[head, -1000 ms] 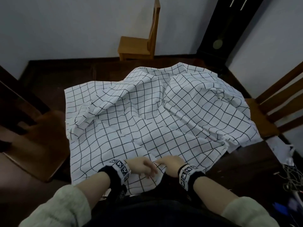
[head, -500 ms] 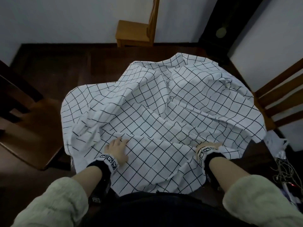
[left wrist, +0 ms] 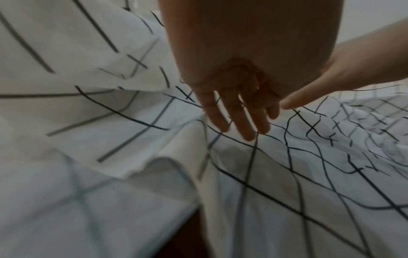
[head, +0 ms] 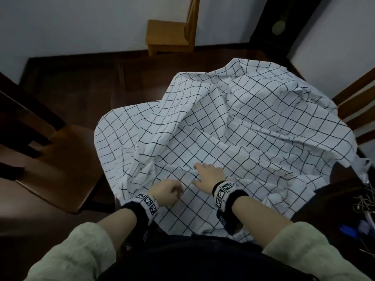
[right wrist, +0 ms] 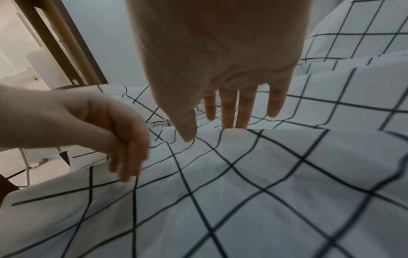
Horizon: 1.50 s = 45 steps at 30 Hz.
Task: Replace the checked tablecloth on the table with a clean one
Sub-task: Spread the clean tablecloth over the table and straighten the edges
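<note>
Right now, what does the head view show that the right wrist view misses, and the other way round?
Only the head view shows the whole rumpled checked tablecloth, the wooden chair by the wall and bare dark table near the right corner. Only the right wrist view shows, from below, the right hand's fingers straight, reaching over a fold. Both show the right hand open on the cloth and the left hand, its fingers loosely curled, beside it.

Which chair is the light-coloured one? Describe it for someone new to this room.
Start at the rumpled checked tablecloth and look past its far edge to the white wall. The small pale wooden chair stands alone against that wall, lighter than the darker chairs beside the cloth.
</note>
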{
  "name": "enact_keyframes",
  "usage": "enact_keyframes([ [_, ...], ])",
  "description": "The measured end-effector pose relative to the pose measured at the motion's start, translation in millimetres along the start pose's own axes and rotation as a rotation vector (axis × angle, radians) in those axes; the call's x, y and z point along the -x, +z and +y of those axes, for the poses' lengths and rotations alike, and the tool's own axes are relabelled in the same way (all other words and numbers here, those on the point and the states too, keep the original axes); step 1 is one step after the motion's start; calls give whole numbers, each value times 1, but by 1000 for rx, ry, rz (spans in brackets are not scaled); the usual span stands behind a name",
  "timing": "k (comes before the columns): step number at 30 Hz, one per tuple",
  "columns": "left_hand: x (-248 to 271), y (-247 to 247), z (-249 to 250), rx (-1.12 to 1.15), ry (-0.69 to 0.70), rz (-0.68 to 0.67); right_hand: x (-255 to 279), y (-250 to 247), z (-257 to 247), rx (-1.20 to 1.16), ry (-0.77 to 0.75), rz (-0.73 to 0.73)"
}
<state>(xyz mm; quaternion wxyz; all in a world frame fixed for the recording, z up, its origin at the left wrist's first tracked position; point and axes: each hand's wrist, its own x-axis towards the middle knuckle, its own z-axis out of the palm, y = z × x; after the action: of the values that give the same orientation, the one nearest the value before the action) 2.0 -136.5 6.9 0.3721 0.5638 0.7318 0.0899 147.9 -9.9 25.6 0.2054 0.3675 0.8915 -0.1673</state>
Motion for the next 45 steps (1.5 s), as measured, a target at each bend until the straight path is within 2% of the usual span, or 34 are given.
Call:
enact_keyframes([
  [3,18,-18,-30,-99,-46,183,-17,9,-23,8,33,-6],
  [6,33,-40,-69,-141,4,420,-28,12,-41,45,106,24],
  [8,39,-53,-95,-220,-10,491,-30,13,-48,69,157,25],
  [11,46,-70,-121,-246,-166,611,-28,15,-54,105,224,9],
  [16,46,-100,-161,-34,-591,637,-7,13,-44,12,345,4],
  [18,43,-108,-172,57,-717,687,5,9,-33,-32,445,-19],
  [20,40,-109,-177,117,-830,734,15,6,-18,-34,573,-105],
  [22,38,-107,-179,209,-883,802,23,7,-3,-17,691,-181],
  [24,40,-105,-177,249,-824,738,29,9,5,-3,770,-223],
  [26,43,-104,-174,138,-723,591,31,11,4,16,755,-195],
  [28,45,-103,-169,-33,-615,491,28,16,-3,-1,571,-59],
  [30,43,-103,-165,-139,-532,499,23,20,-19,-85,321,48],
  [32,38,-104,-163,-162,-463,531,16,23,-40,-156,162,78],
  [34,32,-109,-165,-176,-402,484,8,27,-59,-170,110,42],
  [37,19,-117,-170,-180,-228,419,-4,36,-80,-97,97,-6],
  [40,3,-124,-177,-226,-35,265,-15,41,-92,-51,131,84],
  [43,-14,-131,-183,-377,42,56,-21,42,-97,-84,227,71],
  [45,-27,-138,-192,-529,84,-16,-23,38,-101,-119,292,85],
])
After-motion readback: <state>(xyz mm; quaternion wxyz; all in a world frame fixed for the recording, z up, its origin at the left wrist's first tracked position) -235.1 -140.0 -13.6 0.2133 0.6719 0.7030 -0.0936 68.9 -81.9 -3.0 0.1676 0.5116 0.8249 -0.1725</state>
